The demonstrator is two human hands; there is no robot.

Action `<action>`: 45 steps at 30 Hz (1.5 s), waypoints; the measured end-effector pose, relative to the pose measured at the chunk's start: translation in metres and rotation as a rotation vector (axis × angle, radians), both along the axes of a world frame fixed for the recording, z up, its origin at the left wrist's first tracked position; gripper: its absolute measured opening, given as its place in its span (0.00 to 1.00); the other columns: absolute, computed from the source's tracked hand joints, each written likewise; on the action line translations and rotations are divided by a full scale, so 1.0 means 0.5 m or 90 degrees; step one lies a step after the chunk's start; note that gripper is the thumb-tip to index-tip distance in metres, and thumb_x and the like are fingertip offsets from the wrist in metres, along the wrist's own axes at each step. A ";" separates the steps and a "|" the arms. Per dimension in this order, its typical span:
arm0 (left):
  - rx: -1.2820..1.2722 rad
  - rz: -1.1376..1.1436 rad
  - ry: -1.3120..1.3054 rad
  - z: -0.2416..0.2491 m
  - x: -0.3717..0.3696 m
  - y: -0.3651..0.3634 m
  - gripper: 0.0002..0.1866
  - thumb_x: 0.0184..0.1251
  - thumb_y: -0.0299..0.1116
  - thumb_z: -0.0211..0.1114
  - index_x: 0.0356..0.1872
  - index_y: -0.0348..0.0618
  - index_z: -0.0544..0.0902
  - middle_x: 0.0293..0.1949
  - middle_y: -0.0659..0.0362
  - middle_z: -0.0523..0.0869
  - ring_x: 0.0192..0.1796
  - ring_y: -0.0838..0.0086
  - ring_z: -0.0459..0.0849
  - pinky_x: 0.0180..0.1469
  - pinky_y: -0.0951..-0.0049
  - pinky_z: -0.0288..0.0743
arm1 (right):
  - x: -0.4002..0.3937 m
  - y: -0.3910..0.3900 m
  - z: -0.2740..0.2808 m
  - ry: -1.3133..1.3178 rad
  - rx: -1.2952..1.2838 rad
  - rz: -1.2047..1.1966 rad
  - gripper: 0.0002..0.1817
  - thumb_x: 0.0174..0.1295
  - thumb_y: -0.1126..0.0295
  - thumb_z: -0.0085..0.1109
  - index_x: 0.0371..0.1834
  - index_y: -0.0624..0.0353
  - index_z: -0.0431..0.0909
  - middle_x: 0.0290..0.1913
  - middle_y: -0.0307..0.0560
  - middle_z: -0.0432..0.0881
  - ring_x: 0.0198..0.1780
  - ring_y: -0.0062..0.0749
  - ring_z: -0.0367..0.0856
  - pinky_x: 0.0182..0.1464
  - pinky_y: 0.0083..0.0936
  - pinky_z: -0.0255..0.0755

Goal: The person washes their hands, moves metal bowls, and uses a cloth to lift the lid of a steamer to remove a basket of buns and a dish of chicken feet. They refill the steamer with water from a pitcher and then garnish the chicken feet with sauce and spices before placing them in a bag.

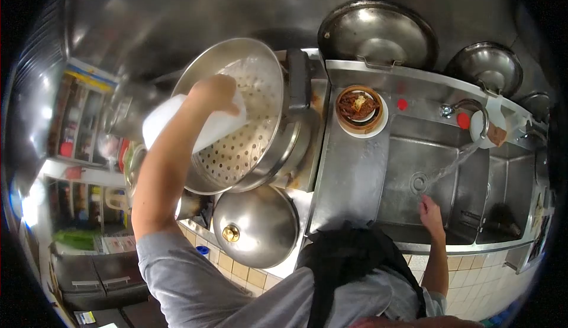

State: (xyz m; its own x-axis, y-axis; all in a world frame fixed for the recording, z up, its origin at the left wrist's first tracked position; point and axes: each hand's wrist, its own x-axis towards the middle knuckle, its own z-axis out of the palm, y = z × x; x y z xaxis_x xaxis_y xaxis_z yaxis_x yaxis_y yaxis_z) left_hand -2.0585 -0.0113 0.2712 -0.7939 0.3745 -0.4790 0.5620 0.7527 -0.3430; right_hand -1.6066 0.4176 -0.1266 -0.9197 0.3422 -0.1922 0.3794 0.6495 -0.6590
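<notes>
My left hand [213, 96] is closed on a smooth white container [219, 128], probably plastic, partly hidden by my forearm. It is held over a large round metal steamer tray [228, 159] with a perforated bottom, which sits on a big pot [299, 150]. Streaks that look like liquid show on the tray's far side. Down in the steel sink [408, 209], my right hand [432, 214] is near the drain [419, 182], fingers stretched toward it and no object visible in them. Water runs from the curved tap [482, 121] into the basin.
A domed lid [254, 227] with a brass knob lies beside the pot. On the steel drainboard, a bamboo steamer [338, 114] with dark food rests on a white plate [383, 121]. Woks [378, 32] lean against the back wall. Stocked shelves [77, 204] stand at left.
</notes>
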 end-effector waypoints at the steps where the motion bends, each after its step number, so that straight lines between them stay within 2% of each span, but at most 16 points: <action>1: -0.002 0.003 0.001 0.002 0.003 0.006 0.23 0.47 0.47 0.78 0.32 0.34 0.87 0.28 0.49 0.88 0.33 0.61 0.89 0.36 0.59 0.82 | 0.002 -0.002 -0.017 0.004 -0.010 0.010 0.15 0.68 0.73 0.55 0.56 0.62 0.79 0.49 0.64 0.84 0.52 0.59 0.84 0.52 0.40 0.79; 3: -0.165 0.030 0.040 0.009 0.021 0.030 0.21 0.56 0.44 0.75 0.44 0.38 0.88 0.45 0.54 0.90 0.48 0.62 0.89 0.46 0.65 0.83 | 0.006 -0.010 -0.023 0.010 -0.025 0.027 0.15 0.68 0.73 0.55 0.57 0.62 0.79 0.50 0.64 0.84 0.53 0.59 0.84 0.52 0.40 0.79; 7: -0.217 0.047 0.185 0.022 0.083 0.073 0.17 0.54 0.40 0.77 0.42 0.41 0.90 0.45 0.54 0.91 0.51 0.62 0.89 0.48 0.65 0.84 | 0.016 -0.031 -0.034 -0.028 -0.082 0.026 0.16 0.68 0.73 0.55 0.58 0.61 0.78 0.51 0.64 0.84 0.54 0.58 0.84 0.53 0.40 0.78; 12: -0.315 0.040 0.289 0.118 0.192 0.156 0.09 0.65 0.32 0.66 0.43 0.44 0.90 0.44 0.54 0.91 0.47 0.64 0.91 0.45 0.67 0.85 | 0.031 -0.023 -0.055 -0.019 -0.093 0.057 0.17 0.67 0.72 0.56 0.58 0.63 0.78 0.51 0.64 0.84 0.53 0.57 0.85 0.53 0.40 0.78; 16: -0.058 -0.074 0.422 0.225 0.258 0.166 0.10 0.62 0.35 0.68 0.39 0.41 0.88 0.43 0.45 0.89 0.49 0.55 0.89 0.46 0.58 0.84 | 0.026 -0.008 -0.040 -0.004 -0.061 0.073 0.17 0.67 0.72 0.56 0.57 0.65 0.78 0.47 0.66 0.84 0.50 0.59 0.84 0.51 0.39 0.78; 18: 0.158 -0.197 0.505 0.303 0.348 0.179 0.16 0.64 0.40 0.67 0.47 0.39 0.84 0.45 0.42 0.87 0.51 0.46 0.85 0.56 0.52 0.76 | 0.040 0.003 -0.015 -0.026 -0.076 0.066 0.16 0.67 0.71 0.55 0.56 0.63 0.78 0.46 0.67 0.83 0.48 0.61 0.84 0.49 0.44 0.77; 22: 0.569 0.055 0.681 0.360 0.484 0.242 0.18 0.69 0.43 0.69 0.48 0.39 0.84 0.37 0.60 0.89 0.33 0.71 0.84 0.36 0.68 0.77 | 0.055 0.028 -0.080 0.035 -0.045 0.072 0.14 0.67 0.68 0.53 0.53 0.61 0.78 0.40 0.64 0.83 0.41 0.62 0.83 0.42 0.47 0.76; 24: 0.503 -0.147 0.584 0.380 0.569 0.381 0.31 0.54 0.48 0.74 0.58 0.41 0.83 0.44 0.51 0.91 0.40 0.65 0.92 0.41 0.64 0.91 | 0.067 0.023 -0.062 0.006 -0.055 0.030 0.16 0.67 0.68 0.53 0.55 0.59 0.78 0.42 0.62 0.85 0.43 0.61 0.83 0.45 0.47 0.77; 25: 0.520 -0.171 0.565 0.349 0.562 0.383 0.31 0.54 0.48 0.74 0.58 0.41 0.83 0.44 0.51 0.91 0.40 0.65 0.92 0.41 0.64 0.91 | 0.072 0.020 -0.067 0.018 -0.056 0.017 0.16 0.67 0.68 0.53 0.55 0.59 0.78 0.42 0.62 0.85 0.44 0.61 0.83 0.46 0.47 0.77; 27: 0.780 -0.029 0.496 0.263 0.534 0.400 0.17 0.67 0.42 0.72 0.50 0.43 0.85 0.33 0.68 0.86 0.29 0.86 0.78 0.28 0.83 0.68 | 0.087 0.018 -0.071 0.039 -0.065 0.004 0.16 0.67 0.67 0.53 0.55 0.59 0.79 0.43 0.61 0.85 0.44 0.61 0.84 0.47 0.47 0.77; 28: 0.842 0.043 0.305 0.232 0.554 0.424 0.20 0.61 0.39 0.77 0.51 0.42 0.85 0.35 0.63 0.88 0.33 0.88 0.81 0.32 0.89 0.67 | 0.095 0.018 -0.066 0.048 -0.083 -0.008 0.16 0.67 0.67 0.54 0.56 0.59 0.79 0.44 0.61 0.85 0.45 0.60 0.84 0.47 0.47 0.77; 32: 0.821 0.009 -0.206 -0.023 0.548 0.581 0.17 0.69 0.40 0.70 0.50 0.40 0.83 0.38 0.56 0.88 0.37 0.74 0.84 0.39 0.71 0.77 | 0.126 0.018 -0.036 -0.020 -0.133 -0.049 0.16 0.69 0.66 0.55 0.55 0.59 0.81 0.47 0.61 0.85 0.49 0.58 0.84 0.50 0.44 0.78; 34: 0.614 0.005 -0.392 -0.218 0.512 0.617 0.23 0.70 0.49 0.64 0.54 0.40 0.79 0.42 0.46 0.87 0.45 0.57 0.86 0.47 0.61 0.78 | 0.156 0.023 -0.033 0.005 -0.151 -0.076 0.15 0.68 0.68 0.56 0.55 0.60 0.81 0.50 0.60 0.85 0.52 0.56 0.84 0.52 0.41 0.79; 36: 0.468 0.020 -0.473 -0.400 0.509 0.656 0.23 0.67 0.43 0.65 0.57 0.39 0.79 0.50 0.44 0.87 0.53 0.53 0.86 0.55 0.57 0.78 | 0.196 0.041 -0.064 0.064 -0.133 -0.061 0.16 0.68 0.69 0.56 0.57 0.59 0.80 0.51 0.60 0.85 0.52 0.56 0.84 0.52 0.42 0.79; 40: 0.511 0.071 -0.572 -0.723 0.553 0.680 0.23 0.64 0.40 0.66 0.56 0.36 0.78 0.51 0.43 0.87 0.54 0.50 0.85 0.57 0.56 0.77 | 0.264 0.044 -0.008 0.051 -0.093 -0.099 0.16 0.69 0.70 0.56 0.58 0.57 0.80 0.52 0.59 0.85 0.52 0.55 0.84 0.53 0.42 0.79; 45: 0.605 0.113 -0.472 -0.868 0.633 0.754 0.20 0.62 0.36 0.68 0.50 0.35 0.76 0.44 0.39 0.86 0.52 0.45 0.85 0.54 0.51 0.77 | 0.279 0.046 0.018 -0.033 -0.100 -0.155 0.16 0.70 0.68 0.56 0.58 0.55 0.80 0.52 0.57 0.85 0.52 0.55 0.84 0.53 0.42 0.79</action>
